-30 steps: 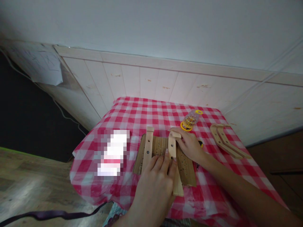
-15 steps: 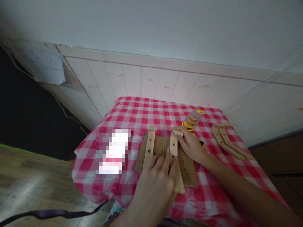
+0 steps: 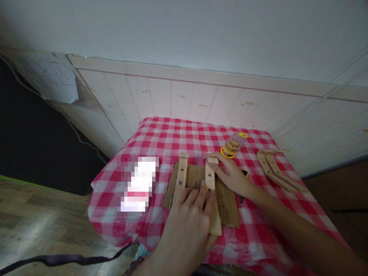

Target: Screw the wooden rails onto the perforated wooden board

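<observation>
Right wood strip (image 3: 211,182): has turned a little; its bent top now points straighter.
Right hand (image 3: 231,172): fingers pinch that bent top.
Left hand (image 3: 189,220): fingers lie across both strips; the thumb is hidden, so I can't tell if it grips.
Left wood strip (image 3: 181,174): one, next to the other, both on the board.
Brown board (image 3: 227,205): one; the step looks like setting the right strip straight on it. Next seems to need still hands and a steady push.
Checked cloth (image 3: 178,134): one, holding two more bent strips (image 3: 269,168), one yellow-lidded bottle (image 3: 233,145), one half-hidden tool (image 3: 241,200), one blurred white thing (image 3: 140,184).
</observation>
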Demonstrator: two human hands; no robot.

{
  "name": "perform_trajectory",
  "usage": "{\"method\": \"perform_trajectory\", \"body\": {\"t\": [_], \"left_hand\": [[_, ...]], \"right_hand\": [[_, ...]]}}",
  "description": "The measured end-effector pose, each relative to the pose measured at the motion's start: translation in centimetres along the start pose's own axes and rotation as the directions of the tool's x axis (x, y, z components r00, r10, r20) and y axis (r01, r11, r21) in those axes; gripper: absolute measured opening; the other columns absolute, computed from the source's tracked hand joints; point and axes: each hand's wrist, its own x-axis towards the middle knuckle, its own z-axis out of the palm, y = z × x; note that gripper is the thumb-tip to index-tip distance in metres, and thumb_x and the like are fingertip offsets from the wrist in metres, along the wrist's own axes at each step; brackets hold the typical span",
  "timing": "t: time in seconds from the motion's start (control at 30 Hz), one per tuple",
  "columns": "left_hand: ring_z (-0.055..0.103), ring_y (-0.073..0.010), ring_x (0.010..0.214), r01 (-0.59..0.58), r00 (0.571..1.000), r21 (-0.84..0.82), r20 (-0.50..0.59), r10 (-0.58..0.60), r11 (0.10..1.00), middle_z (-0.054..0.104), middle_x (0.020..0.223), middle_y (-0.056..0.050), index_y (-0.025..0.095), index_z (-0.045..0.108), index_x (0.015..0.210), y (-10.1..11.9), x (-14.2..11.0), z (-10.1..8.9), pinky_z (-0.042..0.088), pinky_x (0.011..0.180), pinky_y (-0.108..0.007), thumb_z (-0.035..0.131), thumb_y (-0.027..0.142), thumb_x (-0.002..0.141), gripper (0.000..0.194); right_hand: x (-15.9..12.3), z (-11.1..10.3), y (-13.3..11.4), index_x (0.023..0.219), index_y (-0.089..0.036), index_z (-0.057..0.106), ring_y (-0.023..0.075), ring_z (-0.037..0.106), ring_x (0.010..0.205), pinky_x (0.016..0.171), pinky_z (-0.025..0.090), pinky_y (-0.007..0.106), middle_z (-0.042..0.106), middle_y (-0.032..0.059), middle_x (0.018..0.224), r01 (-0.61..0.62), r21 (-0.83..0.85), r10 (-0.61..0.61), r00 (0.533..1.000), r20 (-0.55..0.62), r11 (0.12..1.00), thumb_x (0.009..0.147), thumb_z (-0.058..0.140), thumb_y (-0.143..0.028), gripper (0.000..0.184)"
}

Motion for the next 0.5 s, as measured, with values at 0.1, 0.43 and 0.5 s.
{"method": "perform_trajectory", "body": {"t": [0.1, 0.43, 0.5], "left_hand": [[0.069, -0.0293, 0.111, -0.007, 1.0, 0.008, -0.022, 0.007, 1.0, 0.066, 0.136, -0.018, 0.01, 0.065, 0.13, -0.03, -0.05, -0.05, 0.052, 0.098, -0.043, 0.066, 0.031, 0.09, 0.045], [0.071, -0.0279, 0.106, 0.004, 1.0, -0.013, -0.02, -0.004, 1.0, 0.068, 0.133, -0.016, 0.012, 0.064, 0.13, -0.15, -0.04, -0.3, 0.055, 0.096, -0.043, 0.065, 0.026, 0.089, 0.044], [0.071, -0.0297, 0.107, 0.01, 1.0, -0.003, -0.004, -0.011, 1.0, 0.071, 0.128, -0.017, 0.011, 0.065, 0.129, -0.04, 0.03, -0.12, 0.055, 0.095, -0.044, 0.07, 0.029, 0.087, 0.046]], "right_hand": [[0.05, 0.06, 0.13, 0.109, -0.023, 0.062, 0.0236, 0.07, 0.099, 0.087, 0.056, 0.036, 0.074, 0.0077, 0.107, -0.008, 0.015, 0.008, 1.0, -0.016, 1.0, 0.097, 0.049, -0.028, 0.018], [-0.04, 0.6, 0.68, 0.108, -0.024, 0.064, 0.0253, 0.069, 0.099, 0.087, 0.055, 0.04, 0.074, 0.0078, 0.108, -0.043, 0.048, 0.044, 0.999, -0.022, 0.998, 0.099, 0.05, -0.034, 0.019], [-0.22, 0.54, 0.87, 0.109, -0.023, 0.063, 0.0261, 0.068, 0.099, 0.087, 0.054, 0.042, 0.073, 0.0091, 0.108, -0.026, -0.042, 0.025, 0.999, -0.031, 0.999, 0.098, 0.05, -0.031, 0.019]]}}
